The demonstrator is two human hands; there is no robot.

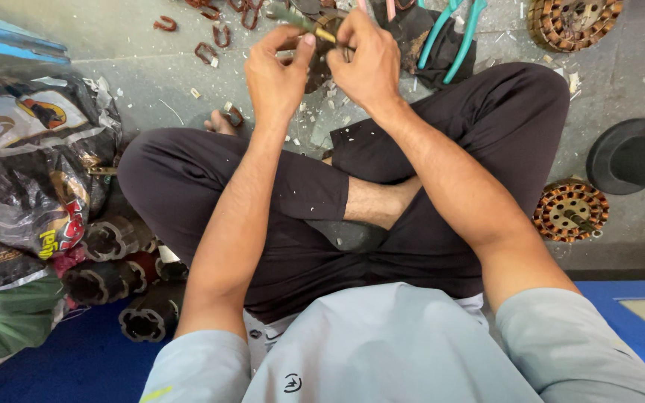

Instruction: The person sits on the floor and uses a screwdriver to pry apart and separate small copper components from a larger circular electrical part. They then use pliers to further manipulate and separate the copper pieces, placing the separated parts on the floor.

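While my left hand [278,71] and right hand [367,63] pinch the thin yellow-tipped green tool [304,21] over the dark wound part [321,60], I judge prying comes next, needing steady pressure.

Wound stator [570,211] right of knee, rolled tubes [117,280] left.

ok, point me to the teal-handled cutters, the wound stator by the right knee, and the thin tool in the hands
teal-handled cutters [463,33]: head view, on one teal handle.
wound stator [570,211]: head view, on its copper-wound ring.
thin tool [301,22]: head view, on its shaft above the left hand [276,75].
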